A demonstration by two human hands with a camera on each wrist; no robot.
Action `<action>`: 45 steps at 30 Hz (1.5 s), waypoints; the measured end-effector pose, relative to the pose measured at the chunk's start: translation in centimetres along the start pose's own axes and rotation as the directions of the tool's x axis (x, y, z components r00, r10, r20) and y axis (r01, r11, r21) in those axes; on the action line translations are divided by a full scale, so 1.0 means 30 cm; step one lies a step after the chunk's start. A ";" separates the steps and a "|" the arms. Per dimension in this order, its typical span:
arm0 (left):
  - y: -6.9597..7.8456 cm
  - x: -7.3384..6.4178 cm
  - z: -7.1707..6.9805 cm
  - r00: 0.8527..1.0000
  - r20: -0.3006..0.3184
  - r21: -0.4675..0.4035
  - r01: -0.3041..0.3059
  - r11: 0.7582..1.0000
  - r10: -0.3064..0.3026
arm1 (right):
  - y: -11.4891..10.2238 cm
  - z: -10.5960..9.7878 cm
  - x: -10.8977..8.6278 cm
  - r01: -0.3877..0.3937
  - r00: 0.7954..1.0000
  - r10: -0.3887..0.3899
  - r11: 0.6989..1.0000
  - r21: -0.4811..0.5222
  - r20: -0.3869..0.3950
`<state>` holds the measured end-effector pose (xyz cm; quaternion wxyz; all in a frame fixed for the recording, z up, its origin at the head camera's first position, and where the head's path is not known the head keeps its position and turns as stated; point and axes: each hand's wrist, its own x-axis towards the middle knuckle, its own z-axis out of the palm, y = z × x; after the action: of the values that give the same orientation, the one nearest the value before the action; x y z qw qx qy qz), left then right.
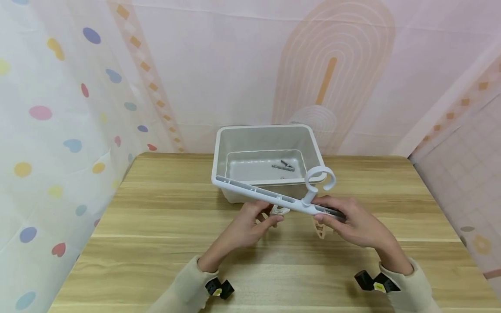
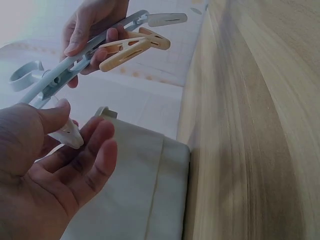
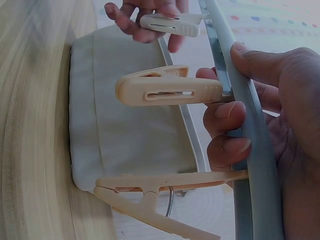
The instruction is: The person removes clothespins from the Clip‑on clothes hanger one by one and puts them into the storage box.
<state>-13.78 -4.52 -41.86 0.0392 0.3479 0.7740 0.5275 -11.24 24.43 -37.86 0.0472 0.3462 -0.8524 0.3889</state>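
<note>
A pale blue-grey clip hanger (image 1: 254, 190) with a round open hook (image 1: 330, 174) is held above the table, slanting across the bin's front edge. My right hand (image 1: 352, 219) grips its bar at the right part, thumb on one side and fingers curled round the other. Two beige clips hang from the bar by this hand, one (image 3: 170, 92) at the fingertips and one (image 3: 145, 212) farther along. My left hand (image 1: 252, 221) holds a white clip (image 2: 67, 132) between thumb and fingers, close under the bar. Another whitish clip (image 2: 167, 19) shows at the bar's far end.
Behind the hanger a light grey plastic bin (image 1: 270, 131) stands on the wooden table (image 1: 164, 217), near the back edge. Inside it lies a dark grey clip (image 1: 283, 168). A patterned cloth (image 1: 219, 78) hangs at the back and sides.
</note>
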 end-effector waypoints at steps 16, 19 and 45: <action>-0.011 -0.017 -0.027 0.998 -0.014 -0.004 -0.061 0.998 0.061 | -0.005 0.001 -0.005 0.000 1.000 0.001 1.000 -0.018 0.025; -0.007 -0.022 -0.036 0.999 -0.025 0.017 -0.041 0.999 0.042 | -0.005 0.000 -0.005 -0.004 1.000 0.004 1.000 -0.019 0.028; 0.009 -0.051 -0.084 0.988 -0.109 0.090 -0.100 0.991 0.109 | -0.005 -0.009 -0.011 0.041 0.999 -0.041 0.999 -0.003 0.016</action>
<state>-13.55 -7.35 -40.99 -0.0475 0.3587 0.7773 0.5146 -10.95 24.73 -37.70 0.0488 0.3665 -0.8462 0.3838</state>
